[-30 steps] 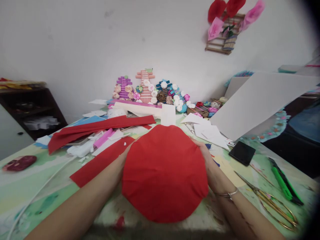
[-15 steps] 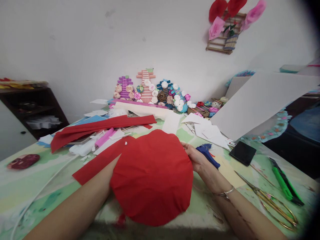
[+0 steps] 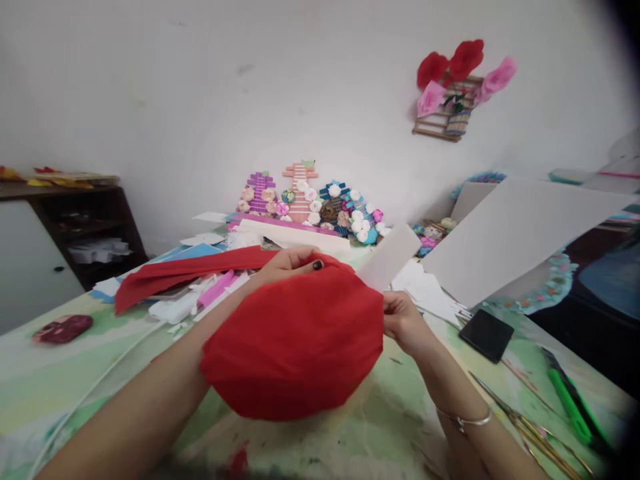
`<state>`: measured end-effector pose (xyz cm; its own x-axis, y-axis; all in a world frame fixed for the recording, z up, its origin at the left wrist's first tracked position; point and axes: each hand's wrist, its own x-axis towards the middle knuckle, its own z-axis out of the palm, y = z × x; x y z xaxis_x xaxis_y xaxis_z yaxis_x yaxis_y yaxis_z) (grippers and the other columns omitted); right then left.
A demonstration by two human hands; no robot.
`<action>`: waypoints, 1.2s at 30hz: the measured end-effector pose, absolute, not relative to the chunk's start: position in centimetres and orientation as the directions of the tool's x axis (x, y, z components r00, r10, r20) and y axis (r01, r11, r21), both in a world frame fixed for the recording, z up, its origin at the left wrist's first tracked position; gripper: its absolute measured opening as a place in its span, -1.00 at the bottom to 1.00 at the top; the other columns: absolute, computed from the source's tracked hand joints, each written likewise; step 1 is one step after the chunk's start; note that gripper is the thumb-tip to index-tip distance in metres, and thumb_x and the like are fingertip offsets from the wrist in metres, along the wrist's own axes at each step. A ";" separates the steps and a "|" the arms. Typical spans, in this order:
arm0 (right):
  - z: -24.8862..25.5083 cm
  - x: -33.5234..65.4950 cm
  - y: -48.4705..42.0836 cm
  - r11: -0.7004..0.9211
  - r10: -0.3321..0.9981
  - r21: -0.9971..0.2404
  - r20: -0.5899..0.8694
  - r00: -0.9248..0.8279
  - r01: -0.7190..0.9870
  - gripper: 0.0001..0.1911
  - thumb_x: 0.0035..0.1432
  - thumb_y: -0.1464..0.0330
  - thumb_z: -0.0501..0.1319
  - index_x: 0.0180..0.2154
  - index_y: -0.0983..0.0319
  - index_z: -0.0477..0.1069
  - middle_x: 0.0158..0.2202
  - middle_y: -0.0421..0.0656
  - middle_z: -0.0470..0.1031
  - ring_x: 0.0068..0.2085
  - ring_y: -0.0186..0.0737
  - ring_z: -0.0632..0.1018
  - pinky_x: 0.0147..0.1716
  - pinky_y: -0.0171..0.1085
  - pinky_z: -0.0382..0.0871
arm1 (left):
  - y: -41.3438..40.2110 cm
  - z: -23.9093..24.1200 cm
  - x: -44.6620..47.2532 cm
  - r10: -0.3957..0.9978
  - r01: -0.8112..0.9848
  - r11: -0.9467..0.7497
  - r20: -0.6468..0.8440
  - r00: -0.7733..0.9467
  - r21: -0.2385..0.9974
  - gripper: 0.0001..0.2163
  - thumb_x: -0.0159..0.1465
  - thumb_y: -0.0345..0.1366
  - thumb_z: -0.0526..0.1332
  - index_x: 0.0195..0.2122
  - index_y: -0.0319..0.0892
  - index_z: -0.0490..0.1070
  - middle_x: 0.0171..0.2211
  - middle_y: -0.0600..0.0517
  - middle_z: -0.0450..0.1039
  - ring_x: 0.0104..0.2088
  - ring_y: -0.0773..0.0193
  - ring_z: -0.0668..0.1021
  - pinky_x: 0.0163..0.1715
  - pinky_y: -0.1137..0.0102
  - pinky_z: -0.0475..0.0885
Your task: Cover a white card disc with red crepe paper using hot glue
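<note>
A large round red paper disc [image 3: 295, 347] is lifted off the table in front of me. My left hand [image 3: 287, 263] curls over its far top edge, fingers closed on the paper. My right hand [image 3: 403, 320] pinches the disc's right edge, and a white paper strip [image 3: 393, 257] rises slanting from those fingers. A silver bangle sits on my right wrist.
Red paper strips [image 3: 170, 277], pink and white scraps lie at the left. Paper-flower crafts [image 3: 310, 200] line the back wall. A big white sheet [image 3: 520, 227], a black phone [image 3: 486, 335], scissors [image 3: 525, 420] and a green cutter [image 3: 570, 397] lie at the right. A dark shelf [image 3: 85, 227] stands left.
The disc has been raised and drawn toward me. My left hand came from behind it to grip the top edge. My right hand now pinches the right edge with the white strip.
</note>
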<state>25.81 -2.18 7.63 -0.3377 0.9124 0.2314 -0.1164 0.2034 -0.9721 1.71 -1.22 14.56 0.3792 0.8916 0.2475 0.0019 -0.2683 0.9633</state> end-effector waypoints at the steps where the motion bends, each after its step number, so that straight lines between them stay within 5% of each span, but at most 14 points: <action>1: 8.1 25.8 -2.1 0.253 0.908 -0.965 0.259 -0.330 -0.061 -0.84 -0.20 0.56 0.24 -0.54 0.24 0.55 -0.68 -0.26 0.49 -0.73 -0.40 0.38 -0.74 -0.43 0.19 | -1.4 15.3 1.5 0.859 -0.005 -0.301 0.273 0.433 0.954 -0.81 0.24 -0.22 0.23 -0.28 -0.28 0.45 -0.36 0.06 0.45 -0.33 0.24 0.51 -0.30 0.36 0.44; 6: 10.3 25.6 -0.9 0.482 0.847 -0.865 0.418 -0.328 0.142 -0.81 -0.13 0.52 0.21 -0.50 0.22 0.60 -0.62 -0.20 0.54 -0.58 -0.25 0.52 -0.55 -0.32 0.39 | -2.9 18.0 0.3 0.583 0.085 -0.681 0.468 0.664 0.727 -0.86 0.20 -0.24 0.23 -0.41 -0.18 0.49 -0.47 0.08 0.46 -0.41 0.28 0.48 -0.38 0.44 0.34; 10: 10.0 25.6 0.8 0.583 0.794 -0.773 0.475 -0.380 0.250 -0.80 -0.06 0.43 0.26 -0.34 0.15 0.62 -0.35 -0.16 0.64 -0.34 -0.16 0.60 -0.32 -0.25 0.46 | -3.4 15.9 0.3 0.447 0.201 -0.785 0.311 0.839 0.586 -0.84 0.27 -0.32 0.13 -0.34 -0.15 0.51 -0.40 0.04 0.52 -0.37 0.26 0.51 -0.33 0.44 0.35; 14: 7.0 26.1 2.6 0.605 0.787 -0.690 0.443 -0.429 0.398 -0.76 0.03 0.43 0.19 -0.31 0.11 0.61 -0.31 -0.18 0.64 -0.28 -0.13 0.61 -0.22 -0.17 0.47 | -2.7 10.3 1.0 0.384 0.219 -0.810 0.209 0.899 0.544 -0.80 0.31 -0.37 0.06 -0.27 -0.13 0.50 -0.29 0.01 0.54 -0.31 0.26 0.51 -0.27 0.43 0.34; 20: 3.5 26.2 3.5 0.582 0.805 -0.663 0.389 -0.448 0.470 -0.67 0.02 0.48 0.12 -0.27 0.09 0.59 -0.27 -0.22 0.63 -0.21 -0.08 0.60 -0.14 -0.09 0.46 | -1.3 4.3 1.8 0.446 0.263 -0.764 0.186 0.876 0.590 -0.81 0.29 -0.32 0.11 -0.37 -0.20 0.49 -0.42 0.00 0.52 -0.42 0.29 0.48 -0.38 0.48 0.30; 30: 4.4 25.7 1.6 0.510 0.855 -0.514 0.392 -0.340 0.690 -0.37 -0.07 0.62 0.06 0.05 0.11 0.40 -0.20 -0.16 0.60 -0.23 -0.09 0.59 -0.17 -0.16 0.37 | -0.6 3.6 1.4 0.641 0.283 -0.525 0.154 0.751 0.803 -0.76 0.25 -0.18 0.14 -0.41 -0.24 0.45 -0.48 0.04 0.43 -0.46 0.35 0.39 -0.44 0.49 0.27; 36: 5.7 26.0 -0.4 0.472 0.833 -0.433 0.505 -0.227 0.768 -0.64 0.05 0.51 0.11 -0.15 0.11 0.51 -0.38 -0.18 0.60 -0.36 -0.14 0.58 -0.33 -0.23 0.34 | -0.5 3.5 1.4 0.739 0.292 -0.430 0.147 0.658 0.855 -0.74 0.23 -0.14 0.17 -0.44 -0.24 0.44 -0.50 0.06 0.40 -0.47 0.36 0.36 -0.47 0.49 0.25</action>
<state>25.97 -0.45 5.70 -0.2268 0.8328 0.5050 0.7679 0.4719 -0.4333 1.38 -0.51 3.47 0.6579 0.7386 0.1468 0.2918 -0.4297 0.8545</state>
